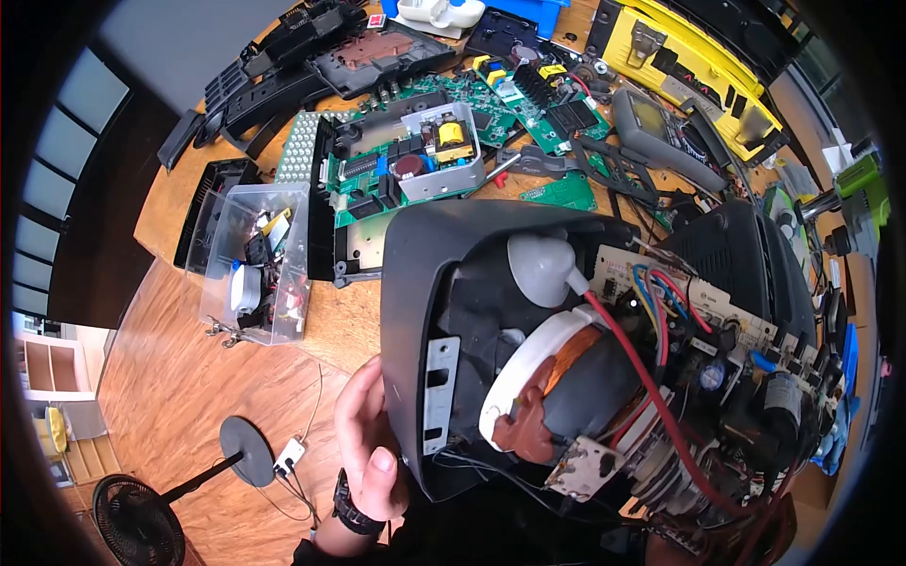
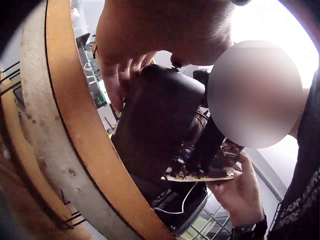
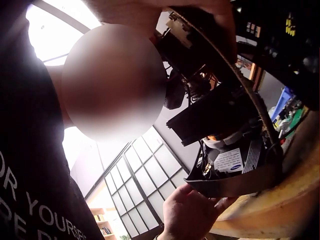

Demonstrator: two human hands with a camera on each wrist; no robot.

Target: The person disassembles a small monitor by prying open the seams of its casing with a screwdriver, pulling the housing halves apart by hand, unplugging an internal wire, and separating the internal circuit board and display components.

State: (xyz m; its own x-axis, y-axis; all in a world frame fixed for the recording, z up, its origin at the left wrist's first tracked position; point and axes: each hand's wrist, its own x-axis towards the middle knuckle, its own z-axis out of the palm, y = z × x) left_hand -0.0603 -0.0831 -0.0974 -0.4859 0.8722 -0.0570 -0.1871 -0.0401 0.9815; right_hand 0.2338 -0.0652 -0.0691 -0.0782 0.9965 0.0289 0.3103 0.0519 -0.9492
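Observation:
An opened CRT monitor [image 1: 406, 274] is tilted at the table's near edge, its dark front casing to the left. Inside show the picture tube with its white collar [image 1: 500, 396], a grey suction cap [image 1: 543, 269] with a red cable, and copper windings. My left hand [image 1: 373, 453] grips the casing's left side, thumb towards me. A circuit board [image 1: 698, 292] crowded with parts and coloured wires stands out on the right. In the left wrist view my right hand [image 2: 240, 192] holds this board's edge from beneath; in the head view that hand is hidden behind the parts.
Behind lie an opened device with a green board [image 1: 377, 179], loose circuit boards [image 1: 538, 104], a grey multimeter [image 1: 661, 141] and a yellow case [image 1: 679, 66]. A clear plastic bin [image 1: 283, 302] of parts sits at the table's left edge. A fan [image 1: 142, 524] stands on the floor.

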